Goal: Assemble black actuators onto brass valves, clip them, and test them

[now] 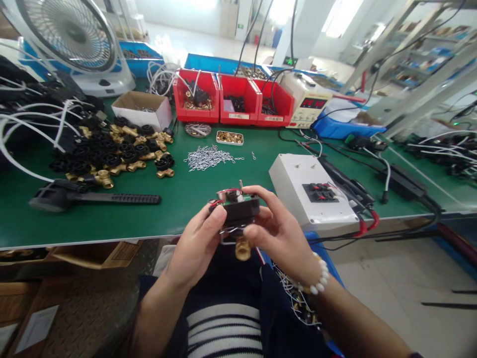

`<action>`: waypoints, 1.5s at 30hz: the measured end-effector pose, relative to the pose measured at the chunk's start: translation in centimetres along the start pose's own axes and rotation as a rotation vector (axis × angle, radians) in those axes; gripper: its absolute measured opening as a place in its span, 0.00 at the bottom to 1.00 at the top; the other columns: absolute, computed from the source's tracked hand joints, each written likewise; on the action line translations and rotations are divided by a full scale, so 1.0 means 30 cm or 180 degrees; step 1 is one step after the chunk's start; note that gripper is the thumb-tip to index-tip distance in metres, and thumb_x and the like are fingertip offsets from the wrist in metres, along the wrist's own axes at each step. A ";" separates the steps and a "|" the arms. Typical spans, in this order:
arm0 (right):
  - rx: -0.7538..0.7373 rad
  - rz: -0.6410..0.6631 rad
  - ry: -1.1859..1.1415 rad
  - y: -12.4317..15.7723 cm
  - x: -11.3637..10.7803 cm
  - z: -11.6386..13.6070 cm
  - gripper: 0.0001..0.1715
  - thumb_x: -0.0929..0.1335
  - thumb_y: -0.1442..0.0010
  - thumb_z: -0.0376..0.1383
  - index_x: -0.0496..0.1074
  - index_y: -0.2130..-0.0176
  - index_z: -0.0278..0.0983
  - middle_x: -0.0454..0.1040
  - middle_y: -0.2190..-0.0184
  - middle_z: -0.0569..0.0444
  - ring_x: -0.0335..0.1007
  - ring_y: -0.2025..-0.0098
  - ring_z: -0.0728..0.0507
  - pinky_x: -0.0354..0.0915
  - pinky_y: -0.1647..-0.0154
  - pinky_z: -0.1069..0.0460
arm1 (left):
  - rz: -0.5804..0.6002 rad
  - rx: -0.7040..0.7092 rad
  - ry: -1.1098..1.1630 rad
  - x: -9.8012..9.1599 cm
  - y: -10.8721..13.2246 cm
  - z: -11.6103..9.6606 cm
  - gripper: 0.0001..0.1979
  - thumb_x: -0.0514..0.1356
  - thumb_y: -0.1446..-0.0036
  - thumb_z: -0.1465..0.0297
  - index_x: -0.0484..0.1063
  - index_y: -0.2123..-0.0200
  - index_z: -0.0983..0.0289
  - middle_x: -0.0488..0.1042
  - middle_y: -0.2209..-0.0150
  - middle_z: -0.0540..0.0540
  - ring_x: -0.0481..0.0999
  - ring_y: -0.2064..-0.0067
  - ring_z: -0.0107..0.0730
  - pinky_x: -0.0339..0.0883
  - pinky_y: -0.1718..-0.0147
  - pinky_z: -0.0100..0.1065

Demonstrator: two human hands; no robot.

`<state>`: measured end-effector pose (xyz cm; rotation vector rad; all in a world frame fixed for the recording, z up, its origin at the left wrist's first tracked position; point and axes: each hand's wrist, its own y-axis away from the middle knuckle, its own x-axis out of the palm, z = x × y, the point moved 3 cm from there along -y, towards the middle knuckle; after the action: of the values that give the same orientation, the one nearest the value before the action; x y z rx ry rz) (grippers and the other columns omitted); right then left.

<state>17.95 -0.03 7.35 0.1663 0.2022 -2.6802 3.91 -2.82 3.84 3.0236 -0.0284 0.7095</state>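
Observation:
Between my two hands, just in front of the bench edge, is a black valve actuator [238,211] with a green circuit board on top and a brass valve fitting [243,248] sticking out below. My left hand [199,243] grips its left side, thumb on the near face. On the other side my right hand [278,233] has its thumb low by the brass and its index finger at the top edge. A bent metal wire shows under the black housing. Beyond the hands, a pile of metal clips [209,158] lies on the green bench [175,199].
Brass-and-black valve bodies [126,149] are heaped at left, behind a black-handled tool [93,199]. Red bins [197,97], a small tray [230,137] and a power supply [307,99] stand behind. A grey switch box [294,174] is at right. A fan [70,35] stands back left.

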 end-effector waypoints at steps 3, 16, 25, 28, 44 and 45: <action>-0.0444 -0.0235 0.2178 -0.073 -0.149 0.079 0.27 0.71 0.41 0.49 0.71 0.47 0.40 0.79 0.66 0.53 0.76 0.63 0.43 0.68 0.56 0.47 | 0.0056 -0.0586 0.0542 0.004 0.000 -0.002 0.30 0.63 0.41 0.53 0.67 0.45 0.69 0.75 0.51 0.64 0.79 0.54 0.42 0.75 0.57 0.37; 0.0947 -0.1069 0.2154 -0.294 -0.637 -0.125 0.11 0.71 0.46 0.34 0.76 0.62 0.30 0.76 0.67 0.48 0.64 0.69 0.50 0.61 0.63 0.52 | 0.0333 -0.0713 0.0763 0.023 0.079 -0.046 0.31 0.55 0.38 0.47 0.75 0.50 0.68 0.79 0.62 0.60 0.80 0.65 0.35 0.73 0.65 0.31; 0.0822 -0.1166 0.2425 -0.299 -0.609 -0.113 0.08 0.70 0.46 0.38 0.75 0.67 0.35 0.73 0.72 0.51 0.65 0.71 0.45 0.64 0.58 0.46 | -0.0064 -0.0542 0.0314 0.036 0.098 -0.069 0.32 0.72 0.51 0.56 0.69 0.47 0.64 0.77 0.55 0.56 0.78 0.58 0.31 0.70 0.57 0.27; 0.0772 -0.1142 0.2515 -0.295 -0.611 -0.115 0.10 0.70 0.46 0.41 0.75 0.68 0.36 0.74 0.71 0.50 0.67 0.70 0.43 0.65 0.58 0.45 | -0.0201 -0.0582 0.0097 0.046 0.109 -0.082 0.30 0.74 0.54 0.64 0.69 0.49 0.62 0.77 0.58 0.52 0.76 0.61 0.27 0.69 0.59 0.25; 0.0637 -0.1151 0.2606 -0.295 -0.606 -0.105 0.15 0.67 0.41 0.43 0.73 0.72 0.36 0.76 0.71 0.50 0.67 0.72 0.47 0.65 0.61 0.50 | -0.0134 -0.0222 -0.0593 0.057 0.133 -0.122 0.29 0.74 0.59 0.76 0.72 0.52 0.56 0.75 0.59 0.48 0.75 0.61 0.27 0.70 0.59 0.24; 0.0613 -0.1143 0.2643 -0.295 -0.612 -0.110 0.16 0.66 0.41 0.45 0.73 0.72 0.36 0.76 0.72 0.50 0.68 0.72 0.47 0.65 0.61 0.50 | -0.0082 -0.0205 -0.0612 0.053 0.133 -0.119 0.30 0.74 0.59 0.77 0.72 0.52 0.55 0.75 0.59 0.48 0.75 0.61 0.27 0.70 0.59 0.24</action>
<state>30.75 16.17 7.87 1.4188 0.2360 -2.8018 3.66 -6.67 7.86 3.0118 -0.0170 0.4057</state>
